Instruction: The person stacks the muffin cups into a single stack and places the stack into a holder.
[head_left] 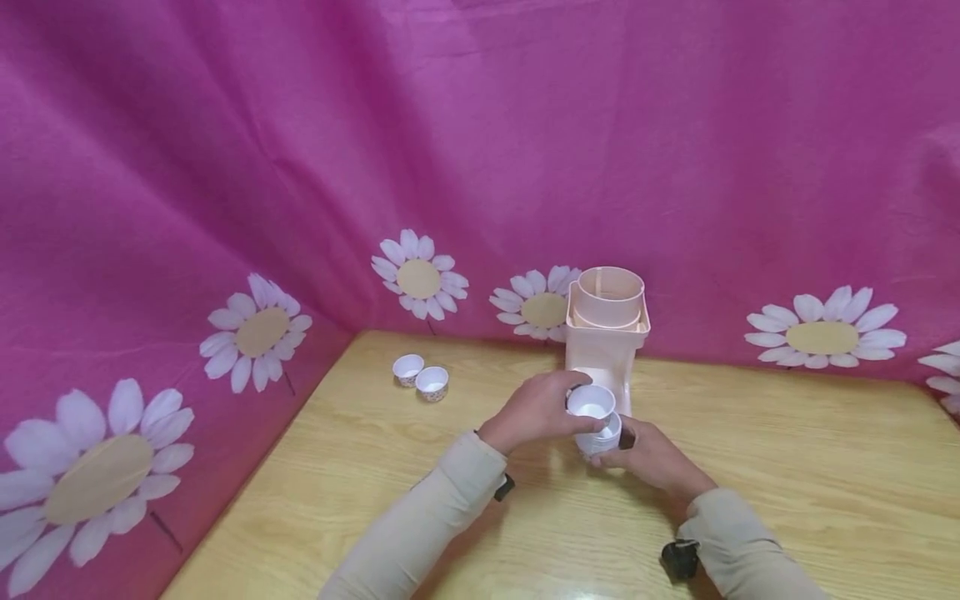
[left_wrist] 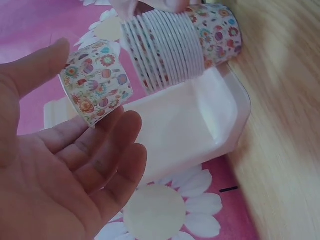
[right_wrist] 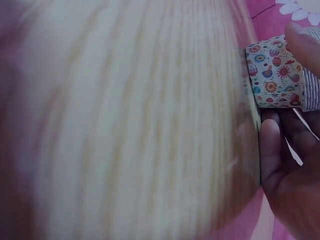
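A pink cloth printed with large daisies hangs behind the wooden worktop. Near its back edge stands a pale pink holder with a round ring on top. In front of it, the right hand has its grip curled around a stack of patterned paper cups, upright, its base at or close to the worktop. The left hand has its grip spread only to a cup's width, pinching one single cup just above the stack; whether they touch is unclear. Two loose cups stand side by side, well to the left.
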